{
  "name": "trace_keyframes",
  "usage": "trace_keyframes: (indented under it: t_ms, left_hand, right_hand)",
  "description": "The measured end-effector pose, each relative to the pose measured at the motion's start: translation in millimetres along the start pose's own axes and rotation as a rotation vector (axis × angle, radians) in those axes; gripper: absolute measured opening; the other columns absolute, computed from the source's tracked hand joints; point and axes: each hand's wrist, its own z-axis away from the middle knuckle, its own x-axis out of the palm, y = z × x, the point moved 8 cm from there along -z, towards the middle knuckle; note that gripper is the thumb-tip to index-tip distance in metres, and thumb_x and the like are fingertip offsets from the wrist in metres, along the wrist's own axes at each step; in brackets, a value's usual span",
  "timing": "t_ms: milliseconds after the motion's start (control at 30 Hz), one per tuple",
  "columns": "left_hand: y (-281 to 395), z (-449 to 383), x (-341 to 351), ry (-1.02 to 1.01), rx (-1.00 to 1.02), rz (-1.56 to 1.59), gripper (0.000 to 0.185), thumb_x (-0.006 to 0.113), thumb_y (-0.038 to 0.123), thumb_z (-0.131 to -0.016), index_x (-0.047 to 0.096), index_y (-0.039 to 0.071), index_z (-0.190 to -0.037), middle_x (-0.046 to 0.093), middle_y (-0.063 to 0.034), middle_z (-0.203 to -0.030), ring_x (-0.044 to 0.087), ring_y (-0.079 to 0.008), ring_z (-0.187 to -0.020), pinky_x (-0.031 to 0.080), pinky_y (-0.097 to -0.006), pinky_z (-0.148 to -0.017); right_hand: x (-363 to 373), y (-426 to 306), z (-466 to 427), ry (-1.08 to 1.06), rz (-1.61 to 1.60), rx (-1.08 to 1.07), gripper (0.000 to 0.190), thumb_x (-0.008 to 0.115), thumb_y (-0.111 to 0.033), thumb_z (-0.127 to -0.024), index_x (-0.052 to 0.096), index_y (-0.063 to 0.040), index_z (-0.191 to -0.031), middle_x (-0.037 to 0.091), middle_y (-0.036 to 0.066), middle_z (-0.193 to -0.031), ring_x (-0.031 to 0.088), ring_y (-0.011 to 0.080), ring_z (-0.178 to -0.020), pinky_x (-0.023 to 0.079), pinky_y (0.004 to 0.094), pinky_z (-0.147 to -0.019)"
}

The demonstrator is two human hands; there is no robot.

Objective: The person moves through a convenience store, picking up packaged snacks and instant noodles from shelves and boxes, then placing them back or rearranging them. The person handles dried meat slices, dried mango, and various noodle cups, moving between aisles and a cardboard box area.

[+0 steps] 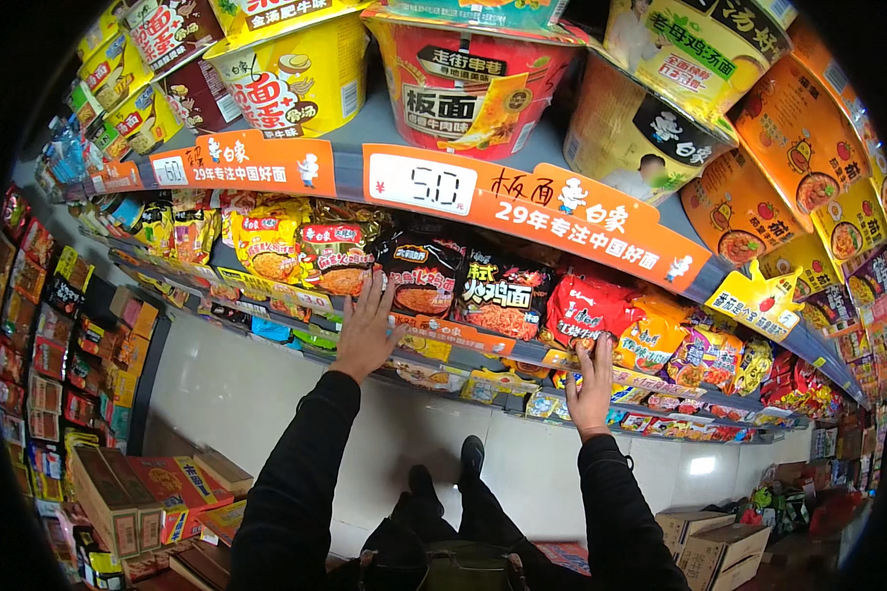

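Observation:
My left hand point(368, 329) reaches to the second shelf with its fingers spread. Its fingertips lie over the edge between a gold-brown instant noodle packet point(340, 251) and a black noodle packet point(421, 277). Beside these, a second black packet point(506, 295) with red noodles printed on it stands in the same row. My right hand point(591, 391) has its fingertips at the lower edge of a red noodle packet point(590, 309), thumb held apart. Whether either hand presses on a packet, I cannot tell. An orange packet point(649, 332) is just right of it.
Above, a shelf with an orange price strip point(547, 214) bears a red noodle bowl point(473, 89), a yellow noodle bowl point(296, 81) and stacked orange boxes point(769, 192). Cartons point(107, 499) are stacked at left, more cartons point(724, 558) at right. My shoes point(471, 454) stand on pale floor tiles point(251, 399).

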Motion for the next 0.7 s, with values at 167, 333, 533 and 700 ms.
trace_keyframes:
  t_ms: [167,333,533,700]
  left_hand:
    - [18.3,8.4,-3.6,0.047,0.011,0.048,0.082,0.060,0.042,-0.093,0.021,0.008,-0.156,0.013,-0.0167,-0.163,0.013,-0.0347,-0.150,0.014,-0.0606,-0.117]
    - [16.7,10.9,9.8,0.041,-0.049,0.088,0.082,0.059,0.044,-0.094,0.020,0.008,-0.156,0.014,-0.0166,-0.163,0.014,-0.0342,-0.150,0.013,-0.0609,-0.117]
    - [10.5,4.8,7.1,-0.067,-0.045,0.079,0.079,0.060,0.042,-0.094,0.024,0.008,-0.155,0.014,-0.0156,-0.163,0.010,-0.0343,-0.151,0.012,-0.0599,-0.118]
    - [58.4,16.3,-8.1,0.009,0.066,0.117,0.076,0.061,0.039,-0.093,0.027,0.009,-0.155,0.014,-0.0175,-0.163,0.011,-0.0351,-0.151,0.013,-0.0581,-0.118]
  right_hand:
    - [-6.8,0.2,5.3,-0.010,0.006,0.036,0.065,0.066,-0.005,-0.081,0.046,-0.011,-0.143,0.022,0.020,-0.161,0.021,0.0398,-0.148,0.022,0.0478,-0.119]
    - [-2.2,6.6,14.4,-0.046,0.011,0.092,0.066,0.068,-0.008,-0.081,0.047,-0.011,-0.143,0.023,0.019,-0.160,0.024,0.0389,-0.147,0.023,0.0472,-0.118]
    - [-7.6,8.5,13.9,-0.057,-0.020,0.071,0.064,0.070,-0.010,-0.080,0.051,-0.011,-0.141,0.028,0.019,-0.158,0.031,0.0396,-0.142,0.028,0.0479,-0.115]
    - [-17.5,-1.3,18.4,-0.027,-0.055,0.097,0.064,0.069,-0.011,-0.081,0.049,-0.011,-0.142,0.030,0.021,-0.156,0.030,0.0396,-0.143,0.026,0.0488,-0.117]
